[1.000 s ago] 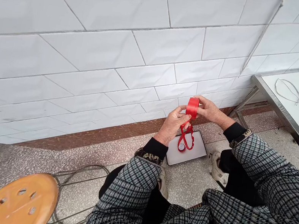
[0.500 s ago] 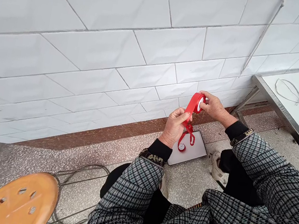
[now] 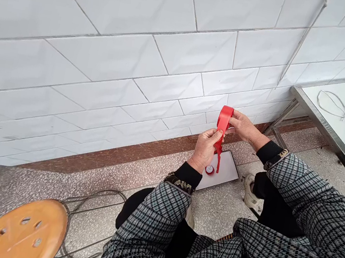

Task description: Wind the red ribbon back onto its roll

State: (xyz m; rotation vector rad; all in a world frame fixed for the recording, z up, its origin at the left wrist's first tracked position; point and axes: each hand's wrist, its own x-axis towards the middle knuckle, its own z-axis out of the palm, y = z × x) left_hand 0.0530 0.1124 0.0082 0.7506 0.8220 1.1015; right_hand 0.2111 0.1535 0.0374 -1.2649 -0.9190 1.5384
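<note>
We see open air between our right hand (image 3: 243,126) and the metal-framed surface (image 3: 334,119), and left of our left hand (image 3: 205,147) toward the orange-seated stool (image 3: 26,230). The white tiled wall (image 3: 178,59) closes off the way forward; below both hands, dangling red ribbon (image 3: 219,160) obstructs the way down to the dark-edged white panel (image 3: 228,171).

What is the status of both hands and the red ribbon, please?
Left hand pinching shiny red ribbon; right hand holding its roll. Small round red spool below, on white rectangular board. No obstruction seen.
</note>
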